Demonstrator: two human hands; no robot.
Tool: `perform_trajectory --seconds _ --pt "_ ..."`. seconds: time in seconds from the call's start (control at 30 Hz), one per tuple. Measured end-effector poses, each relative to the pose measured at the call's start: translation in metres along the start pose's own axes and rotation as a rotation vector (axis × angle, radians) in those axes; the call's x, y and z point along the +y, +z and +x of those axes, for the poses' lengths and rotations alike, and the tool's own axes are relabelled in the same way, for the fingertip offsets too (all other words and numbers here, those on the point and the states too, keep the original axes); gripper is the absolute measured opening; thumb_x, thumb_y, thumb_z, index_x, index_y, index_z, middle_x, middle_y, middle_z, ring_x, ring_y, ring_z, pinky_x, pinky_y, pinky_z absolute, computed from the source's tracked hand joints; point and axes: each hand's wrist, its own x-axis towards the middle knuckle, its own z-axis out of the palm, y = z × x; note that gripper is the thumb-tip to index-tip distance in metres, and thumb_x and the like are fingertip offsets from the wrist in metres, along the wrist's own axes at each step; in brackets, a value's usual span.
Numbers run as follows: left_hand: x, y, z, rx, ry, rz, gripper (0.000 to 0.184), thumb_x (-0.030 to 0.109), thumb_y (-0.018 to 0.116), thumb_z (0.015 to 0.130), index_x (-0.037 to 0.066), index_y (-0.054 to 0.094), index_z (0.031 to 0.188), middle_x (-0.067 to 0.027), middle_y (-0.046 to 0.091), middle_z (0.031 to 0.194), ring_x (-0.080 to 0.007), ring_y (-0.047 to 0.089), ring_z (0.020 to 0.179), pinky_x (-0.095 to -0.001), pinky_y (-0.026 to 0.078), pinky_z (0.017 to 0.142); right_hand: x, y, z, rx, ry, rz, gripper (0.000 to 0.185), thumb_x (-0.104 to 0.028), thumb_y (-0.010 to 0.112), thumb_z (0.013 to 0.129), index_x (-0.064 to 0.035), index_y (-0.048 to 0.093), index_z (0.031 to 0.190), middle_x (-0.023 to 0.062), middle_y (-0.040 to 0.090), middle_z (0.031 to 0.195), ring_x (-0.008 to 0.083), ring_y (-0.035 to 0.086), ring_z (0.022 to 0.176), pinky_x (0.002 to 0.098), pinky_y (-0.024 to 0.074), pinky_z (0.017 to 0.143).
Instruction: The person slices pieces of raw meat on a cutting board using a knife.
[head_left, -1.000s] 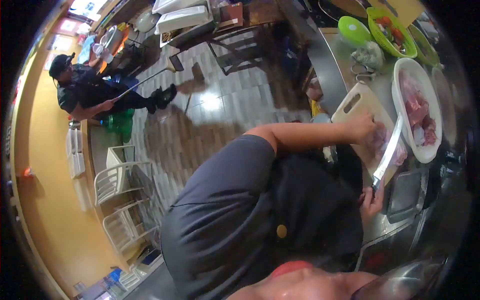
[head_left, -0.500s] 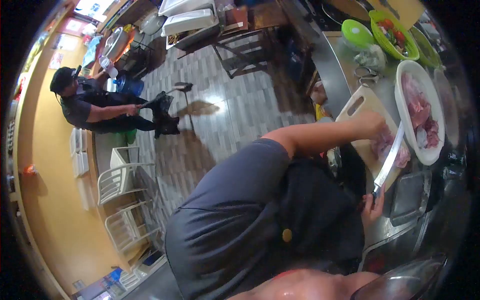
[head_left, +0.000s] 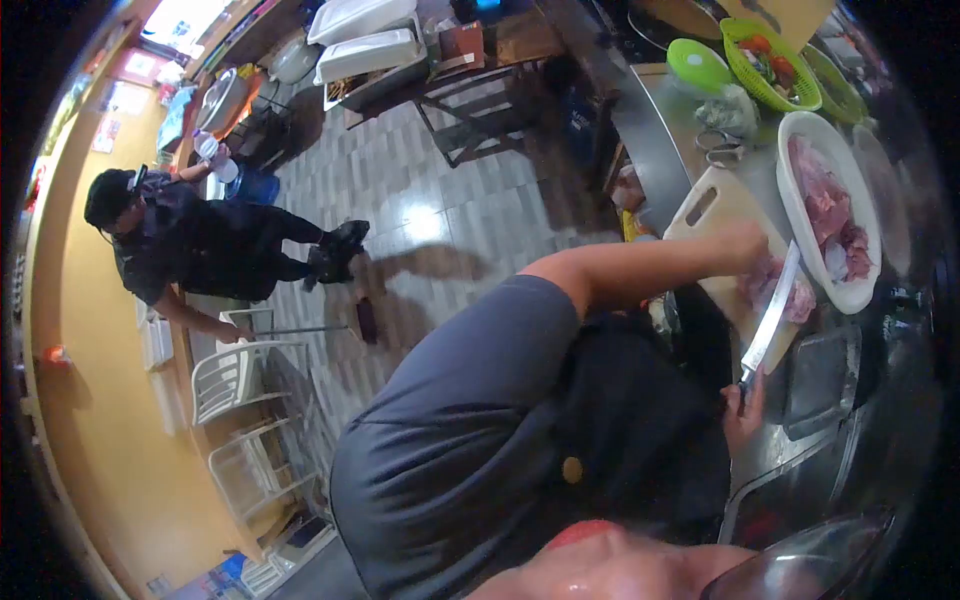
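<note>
From my distant place, I take the cutting board (head_left: 722,192) as my landmark. The raw meat (head_left: 800,302) lies on the board, toward the end that is opposite to the handle hole. I judge it to be soft, wet and rather slippery, of moderate weight, so it will sag if one lifts it only by an edge. The best hold, I think, is flat and broad from above, with fingers curled back from the blade.

My left hand (head_left: 738,246) is over the board, at the edge of the meat; its fingertips are hidden, so I cannot tell whether this grip is apart or together. My right hand (head_left: 743,418), just off the board's near corner, has its grip clamped around the handle of the knife (head_left: 772,322). The blade slants above the board and across the meat; whether it touches, I cannot see. The knife should be stiff and fairly light, to be taken only by the handle. Beyond the board stands the white oval dish (head_left: 852,298) with more meat, and beside its handle-hole end lie the scissors (head_left: 716,147).
</note>
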Motion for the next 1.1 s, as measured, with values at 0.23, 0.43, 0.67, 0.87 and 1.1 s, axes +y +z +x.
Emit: perform_trajectory --seconds 0.23,0.43,0.67,0.87,1.1 --pt "0.007 -0.027 0.0 -0.156 0.271 0.436 0.026 0.032 0.068 0.063 0.011 0.069 0.078 -0.0114 0.065 0.079 -0.0314 0.063 0.079 -0.0419 0.049 0.065 0.016 0.01 0.005 0.212 -0.048 -0.048 0.053 -0.013 0.055 0.087 -0.0014 0.039 0.136 0.0116 0.056 0.116 0.0136 0.053 0.076 0.0263 0.0454 0.072" --pt "0.005 -0.032 0.002 -0.316 0.437 0.366 0.017 0.02 0.062 0.073 0.015 0.068 0.088 -0.012 0.065 0.085 -0.0311 0.063 0.079 -0.0408 0.05 0.065 0.021 0.001 0.014 0.078 -0.097 0.031 0.056 -0.014 0.055 0.09 0.0015 0.031 0.138 0.0156 0.052 0.12 0.0148 0.056 0.079 0.026 0.0468 0.074" --pt "0.004 -0.034 0.005 -0.372 0.524 0.169 0.017 0.019 0.058 0.077 0.008 0.066 0.086 -0.0143 0.065 0.084 -0.0306 0.064 0.075 -0.0412 0.052 0.063 0.011 -0.004 0.022 0.002 -0.075 -0.051 0.053 -0.012 0.05 0.089 -0.0016 0.034 0.139 0.0166 0.046 0.132 0.0187 0.055 0.087 0.0298 0.0457 0.079" --pt "0.034 -0.066 -0.018 -0.287 0.284 0.021 0.024 0.023 0.059 0.076 0.004 0.063 0.091 -0.0152 0.062 0.086 -0.033 0.062 0.078 -0.042 0.051 0.064 0.028 -0.011 0.035 -0.028 -0.346 -0.266 0.055 -0.013 0.051 0.089 -0.0026 0.032 0.14 0.0166 0.05 0.121 0.0177 0.054 0.085 0.0292 0.0453 0.077" --pt "0.001 -0.017 0.003 -0.342 0.407 0.342 0.031 0.029 0.06 0.078 0.014 0.061 0.105 -0.0127 0.063 0.092 -0.032 0.059 0.089 -0.0434 0.047 0.076 0.01 -0.008 0.033 -0.021 -0.084 0.154 0.05 -0.009 0.052 0.092 -0.0049 0.035 0.139 0.0065 0.058 0.078 0.008 0.045 0.058 0.0221 0.0379 0.053"
